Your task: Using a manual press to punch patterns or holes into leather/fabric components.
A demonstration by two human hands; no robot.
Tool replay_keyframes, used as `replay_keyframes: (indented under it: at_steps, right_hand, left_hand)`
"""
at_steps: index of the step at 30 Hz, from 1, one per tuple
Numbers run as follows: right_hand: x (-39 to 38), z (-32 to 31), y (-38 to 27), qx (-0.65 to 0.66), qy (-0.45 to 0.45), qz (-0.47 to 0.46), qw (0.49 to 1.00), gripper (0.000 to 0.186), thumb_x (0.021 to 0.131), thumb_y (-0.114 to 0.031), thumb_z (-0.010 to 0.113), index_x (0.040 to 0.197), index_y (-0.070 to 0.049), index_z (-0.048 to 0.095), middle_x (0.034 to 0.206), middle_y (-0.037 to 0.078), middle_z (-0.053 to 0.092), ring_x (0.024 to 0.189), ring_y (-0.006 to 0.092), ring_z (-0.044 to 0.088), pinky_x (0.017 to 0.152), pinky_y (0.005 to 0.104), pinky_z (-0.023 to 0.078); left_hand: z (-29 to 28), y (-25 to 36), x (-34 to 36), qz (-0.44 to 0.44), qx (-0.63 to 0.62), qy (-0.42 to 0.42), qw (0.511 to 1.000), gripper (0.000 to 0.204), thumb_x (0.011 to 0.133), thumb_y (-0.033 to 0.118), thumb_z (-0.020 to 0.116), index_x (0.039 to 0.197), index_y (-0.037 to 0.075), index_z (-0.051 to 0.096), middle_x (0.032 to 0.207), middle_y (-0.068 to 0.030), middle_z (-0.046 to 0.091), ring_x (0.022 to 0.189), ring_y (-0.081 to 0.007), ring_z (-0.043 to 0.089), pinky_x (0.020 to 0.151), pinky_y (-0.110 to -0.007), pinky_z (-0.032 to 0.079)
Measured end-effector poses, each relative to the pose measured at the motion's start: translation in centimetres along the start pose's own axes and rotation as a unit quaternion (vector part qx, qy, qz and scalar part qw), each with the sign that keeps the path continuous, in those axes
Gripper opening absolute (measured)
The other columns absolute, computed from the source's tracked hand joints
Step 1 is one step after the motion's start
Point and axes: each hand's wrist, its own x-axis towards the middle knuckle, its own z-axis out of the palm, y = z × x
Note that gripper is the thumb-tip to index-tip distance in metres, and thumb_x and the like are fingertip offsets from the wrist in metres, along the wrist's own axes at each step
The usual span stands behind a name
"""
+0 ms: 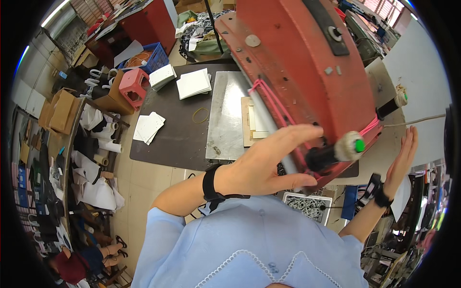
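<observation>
The red swing arm of a press (302, 72) stands over the worktable in front of me. My left hand (261, 161) is beside its near black handle (331, 156), which ends in a green button; the fingers are spread and grip nothing. Lower than the other black handle (391, 106), my right hand (402, 158) is held upright and flat, with nothing in it. Pink cord (273, 98) runs along the arm to the handles. Partly hidden under the arm, a light wooden board with pale strips (247, 132) lies on a metal plate (224, 105).
Stacks of white cards (193, 85) and some loose white cards (149, 128) lie on the dark tabletop (173, 149), near a rubber band (200, 115). Beyond are a pink stool (133, 86) and a blue crate (152, 58). A person (79, 264) is at the lower left.
</observation>
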Motion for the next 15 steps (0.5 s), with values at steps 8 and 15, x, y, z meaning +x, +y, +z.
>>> replay_keyframes:
  at_steps: [8,15]
  right_hand:
    - [0.7,6.4,-1.3,0.200,-0.060,0.071,0.975,0.055,0.107,-0.041,0.040,0.145,-0.001,0.040,0.139,0.017,0.053,0.130,0.0237,0.049,0.112,0.0376,0.034]
    - [-2.4,7.7,-5.5,0.315,-0.081,0.100,0.940,0.046,0.105,-0.036,0.040,0.129,0.001,0.053,0.107,0.014,0.065,0.101,0.0226,0.062,0.093,0.0347,0.044]
  left_hand:
    - [-0.7,1.5,-2.0,-0.075,-0.275,0.136,0.949,0.062,0.092,0.042,0.069,0.130,-0.001,0.044,0.095,-0.0094,0.062,0.087,-0.0140,0.060,0.080,-0.028,0.048]
    - [-4.6,3.2,-4.0,-0.125,-0.157,0.272,0.941,0.055,0.097,0.048,0.044,0.112,-0.003,0.055,0.075,-0.0115,0.060,0.067,-0.0154,0.057,0.065,-0.026,0.046]
